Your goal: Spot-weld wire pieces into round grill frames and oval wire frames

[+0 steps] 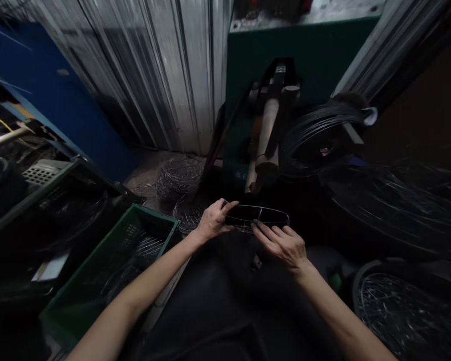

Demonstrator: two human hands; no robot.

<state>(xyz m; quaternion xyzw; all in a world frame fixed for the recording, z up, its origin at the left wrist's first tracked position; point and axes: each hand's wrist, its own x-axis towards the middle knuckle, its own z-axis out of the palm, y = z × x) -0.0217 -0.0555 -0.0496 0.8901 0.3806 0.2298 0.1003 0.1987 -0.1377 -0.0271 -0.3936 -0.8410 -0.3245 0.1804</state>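
An oval wire frame [274, 208] with a thin cross wire lies between my hands, above my dark-covered lap. My left hand [214, 219] grips its left end between thumb and fingers. At its near edge, my right hand [283, 244] lies with the fingers stretched out, the fingertips touching the wire. Whether the right thumb presses from below is hidden. Just beyond the frame, the machine's thick cylindrical arms [267, 135] point toward me.
A green crate [108, 271] with wire pieces stands at my left. Wire bundles [180, 175] lie on the floor by the corrugated wall [173, 75]. A wire coil [319, 125] is beside the green machine [323, 55]. A tub [357, 286] of small wire pieces stands at lower right.
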